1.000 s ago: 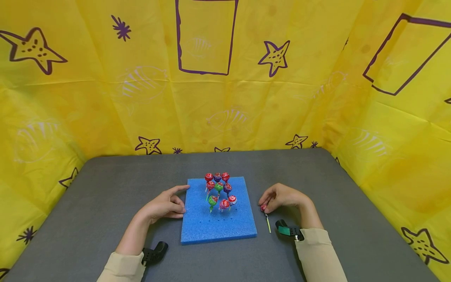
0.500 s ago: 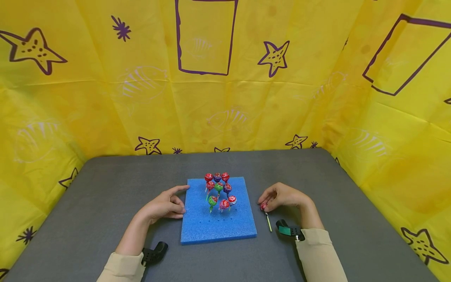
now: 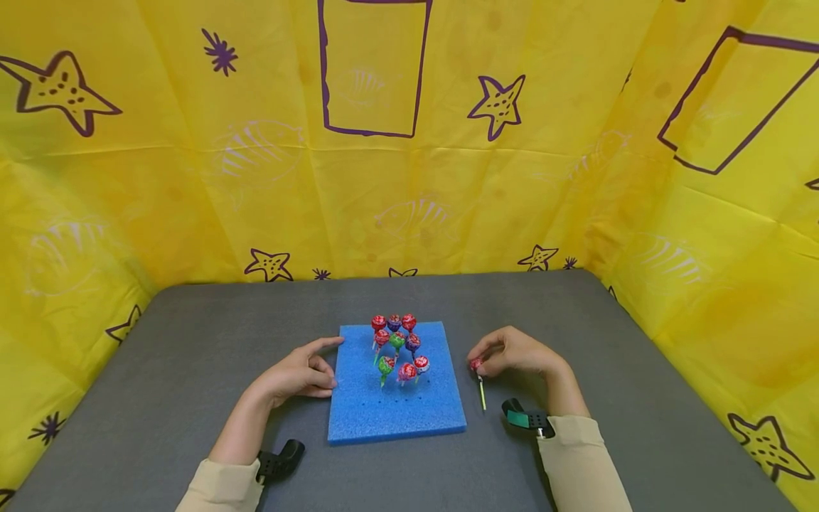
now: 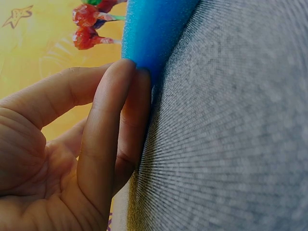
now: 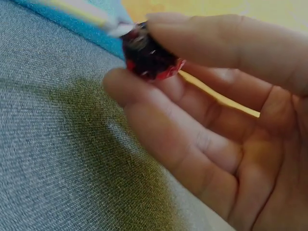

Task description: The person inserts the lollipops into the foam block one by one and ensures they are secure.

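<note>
In the head view my left hand (image 3: 296, 370) rests at the left side of a blue foam board (image 3: 365, 419). Its index fingertip touches the board near the far left corner, and the thumb presses the left edge; the other fingers are bent. Several wrapped lollipops (image 3: 397, 340), red, green and purple, stand with their sticks in the board. Right of the board, my right hand (image 3: 515, 353) pinches another lollipop (image 5: 151, 55) by its dark red wrapped head between thumb and fingers. Its pale yellow-green stick (image 3: 483, 395) points toward the near side, just above the table.
Small holes (image 3: 396, 400) show in the near half of the foam board. The dark grey table (image 3: 211, 320) extends around it. A yellow patterned cloth (image 3: 409, 199) encloses the back and both sides. Each wrist wears a black camera mount (image 3: 281, 460).
My right hand has shifted slightly away from the near side with the lollipop, and the stick has swung a little to the left. The left hand and board have stayed put.
</note>
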Action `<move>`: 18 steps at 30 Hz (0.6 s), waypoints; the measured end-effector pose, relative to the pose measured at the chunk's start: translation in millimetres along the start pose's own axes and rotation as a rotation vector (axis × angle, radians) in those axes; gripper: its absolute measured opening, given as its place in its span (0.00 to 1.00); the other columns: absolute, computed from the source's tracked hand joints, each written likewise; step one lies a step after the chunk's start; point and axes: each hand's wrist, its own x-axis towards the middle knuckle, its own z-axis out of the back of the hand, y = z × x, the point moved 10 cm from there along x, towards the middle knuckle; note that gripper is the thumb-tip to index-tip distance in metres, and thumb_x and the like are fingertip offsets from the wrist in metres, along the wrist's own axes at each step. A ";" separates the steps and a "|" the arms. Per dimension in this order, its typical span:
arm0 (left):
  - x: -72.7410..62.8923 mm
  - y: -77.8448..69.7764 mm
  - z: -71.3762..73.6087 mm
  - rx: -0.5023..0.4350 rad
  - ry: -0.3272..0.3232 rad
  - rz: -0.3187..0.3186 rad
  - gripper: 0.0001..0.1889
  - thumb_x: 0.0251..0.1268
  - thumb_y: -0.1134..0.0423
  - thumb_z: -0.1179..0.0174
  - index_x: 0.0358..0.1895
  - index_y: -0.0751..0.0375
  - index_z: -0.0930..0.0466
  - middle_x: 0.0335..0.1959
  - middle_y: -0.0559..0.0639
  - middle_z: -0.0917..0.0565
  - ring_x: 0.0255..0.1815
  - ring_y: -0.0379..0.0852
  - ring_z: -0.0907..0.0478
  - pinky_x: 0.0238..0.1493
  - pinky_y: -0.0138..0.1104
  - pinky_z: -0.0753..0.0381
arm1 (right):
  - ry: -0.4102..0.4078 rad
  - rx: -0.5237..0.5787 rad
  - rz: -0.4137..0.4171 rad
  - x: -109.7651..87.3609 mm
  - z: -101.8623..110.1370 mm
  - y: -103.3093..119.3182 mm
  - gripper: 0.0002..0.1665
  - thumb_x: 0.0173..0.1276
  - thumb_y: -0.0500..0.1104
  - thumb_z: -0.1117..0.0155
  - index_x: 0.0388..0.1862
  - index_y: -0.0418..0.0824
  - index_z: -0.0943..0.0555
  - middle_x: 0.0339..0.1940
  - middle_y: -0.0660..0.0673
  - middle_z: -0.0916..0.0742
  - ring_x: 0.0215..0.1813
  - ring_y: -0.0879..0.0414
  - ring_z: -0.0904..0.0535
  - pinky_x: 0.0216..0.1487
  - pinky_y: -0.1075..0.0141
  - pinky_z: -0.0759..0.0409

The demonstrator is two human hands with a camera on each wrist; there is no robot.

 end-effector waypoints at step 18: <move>-0.1 -0.5 -0.4 0.001 0.012 -0.012 0.40 0.63 0.71 0.38 0.77 0.59 0.47 0.35 0.53 0.19 0.34 0.42 0.17 0.40 0.35 0.11 | -0.079 0.073 0.143 -2.0 7.4 24.8 0.21 0.61 0.41 0.29 0.51 0.34 0.16 0.47 0.39 0.10 0.38 0.54 0.15 0.45 0.63 0.15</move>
